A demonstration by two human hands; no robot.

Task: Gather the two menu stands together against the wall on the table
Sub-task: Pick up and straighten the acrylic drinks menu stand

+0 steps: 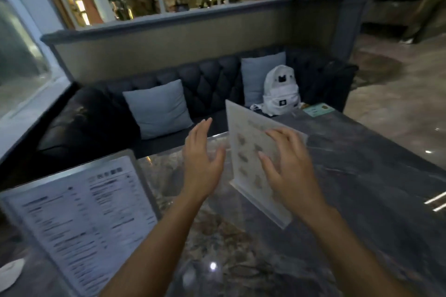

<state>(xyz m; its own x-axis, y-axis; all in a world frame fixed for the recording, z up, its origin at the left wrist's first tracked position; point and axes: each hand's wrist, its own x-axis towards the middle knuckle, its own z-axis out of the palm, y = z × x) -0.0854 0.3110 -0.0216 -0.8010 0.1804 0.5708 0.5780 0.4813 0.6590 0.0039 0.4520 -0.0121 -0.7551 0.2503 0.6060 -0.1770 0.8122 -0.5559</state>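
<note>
Picture menu stand (248, 152): a clear acrylic sheet, upright on a flat foot, printed with rows of small food pictures too blurred for you to read; it stands near the middle of the desk (362, 188), turned edge-on between your two hands.
Text menu stand (79, 219): larger, framed in a pale border, filled with columns of blurred dark text; it leans back at the desk's near left corner, well apart from the picture one.
Menu stands counted: two.
Right hand (293, 171): your fingers (277, 136) are spread open in front of the printed face of the picture stand; you cannot tell whether they touch it, and they are not closed around it.
Left hand (201, 166): flat and open, palm turned toward the stand's other side, just beside it and not touching.
Hands counted: two, both bare, both holding nothing.
Desk: dark marbled stone with a glossy top that catches light spots.
Green card (318, 109): one, lying flat at the desk's far right corner.
White dish (9, 273): one, partly cut off at the lower left edge.
Sofa (212, 84): one dark tufted bench seat behind the desk.
Cushions (158, 108): two, pale grey-blue, propped on the sofa.
Backpack (280, 90): one, white, upright on the seat beside the right-hand cushion.
</note>
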